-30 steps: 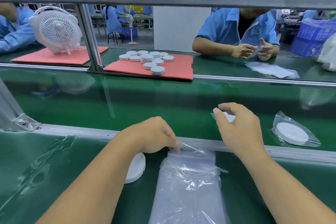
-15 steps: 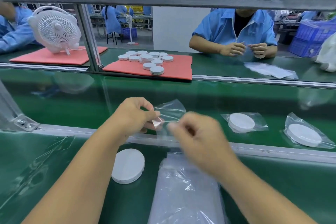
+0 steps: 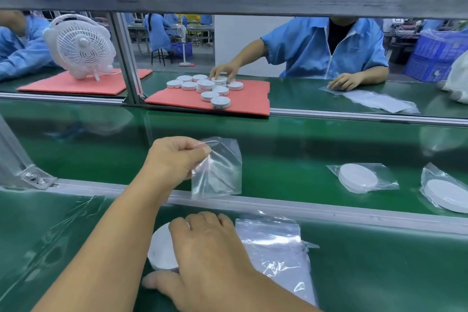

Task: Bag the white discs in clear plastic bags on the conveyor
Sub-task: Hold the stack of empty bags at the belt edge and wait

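The left hand (image 3: 174,157) pinches a small clear bag (image 3: 217,167) by its upper corner between thumb and fingers, so the bag hangs just above the grey rail (image 3: 329,208) that divides the near table (image 3: 379,261) from the green conveyor belt (image 3: 291,149). On the near side of that rail, the right hand (image 3: 210,248) reaches down over a loose white disc (image 3: 162,251) lying flat on the table; its fingers curl over the disc's far edge and the thumb lies at the near edge, a grip closing round the disc. Just to the right of this disc, touching the rail's near side, lies a stack of empty clear bags (image 3: 276,248). Beyond the rail, on the belt, two bagged discs rest well to the right: one (image 3: 359,177) and another (image 3: 445,195) at the frame's edge. Across the belt, on the far side from the rail, a red mat (image 3: 253,99) carries a cluster of white discs (image 3: 207,87), where another person's hand (image 3: 224,71) touches them. A white fan (image 3: 81,45) stands on a second mat to the left.
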`<state>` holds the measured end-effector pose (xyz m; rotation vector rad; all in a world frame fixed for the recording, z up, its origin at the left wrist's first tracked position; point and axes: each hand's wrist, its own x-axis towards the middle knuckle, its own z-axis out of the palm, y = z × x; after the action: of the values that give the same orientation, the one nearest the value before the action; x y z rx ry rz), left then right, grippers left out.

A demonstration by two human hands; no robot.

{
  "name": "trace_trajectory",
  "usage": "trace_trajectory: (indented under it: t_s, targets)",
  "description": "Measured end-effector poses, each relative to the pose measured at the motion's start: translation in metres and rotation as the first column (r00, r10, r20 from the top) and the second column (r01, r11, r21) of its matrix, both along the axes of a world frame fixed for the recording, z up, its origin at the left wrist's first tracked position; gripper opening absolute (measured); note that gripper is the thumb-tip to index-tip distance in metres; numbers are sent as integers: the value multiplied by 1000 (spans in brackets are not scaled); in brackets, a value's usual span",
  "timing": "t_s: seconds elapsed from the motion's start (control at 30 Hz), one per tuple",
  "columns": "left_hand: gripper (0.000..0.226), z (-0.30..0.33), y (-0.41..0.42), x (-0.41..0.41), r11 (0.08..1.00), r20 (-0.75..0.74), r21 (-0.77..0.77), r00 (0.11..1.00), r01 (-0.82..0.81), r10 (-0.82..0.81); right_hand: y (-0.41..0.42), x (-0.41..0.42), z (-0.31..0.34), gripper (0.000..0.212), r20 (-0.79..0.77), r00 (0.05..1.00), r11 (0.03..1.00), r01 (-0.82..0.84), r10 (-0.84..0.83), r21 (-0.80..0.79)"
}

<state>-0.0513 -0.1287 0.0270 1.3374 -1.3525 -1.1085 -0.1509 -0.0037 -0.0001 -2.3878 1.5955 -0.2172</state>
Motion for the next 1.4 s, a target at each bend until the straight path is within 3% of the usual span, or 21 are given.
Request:
trace_trajectory:
  t_s: [0.1,0.2,0.27,0.33,0.4,0.57,0.67,0.93,1.4]
  targets:
    - [10,-3,-2,-2,999,-68,36,998,13,-11,-1,-3,0,64,158,987,999,-11,3,47]
    - [13,-4,-3,-3,998,-124,60,992,30,-23,-1,-12,3,69,491,871,989,-58,-16,134]
    - [12,-5,-2,-4,998,-144,60,989,24,-15,-7,-26,13,67,591,806,996,-23,-35,91]
    - [10,-5,-2,-5,997,-186,70,983,9,4,-18,-52,26,52,645,762,998,41,-61,46]
    - [7,-3,1,-8,997,-200,69,980,31,-16,-29,-86,40,36,757,640,990,129,-132,64]
    - [9,3,11,-27,981,-56,52,981,189,-186,-41,-161,57,32,941,250,913,390,-230,120]
    - [11,7,18,-40,964,109,37,957,265,-267,-42,-180,60,24,965,130,876,460,-227,144]
    - [18,17,28,-51,927,15,18,927,374,-374,-40,-173,59,17,968,162,922,366,-194,124]
    - [29,22,33,-49,898,-10,7,898,441,-441,-42,-172,54,20,954,255,941,331,-159,69]
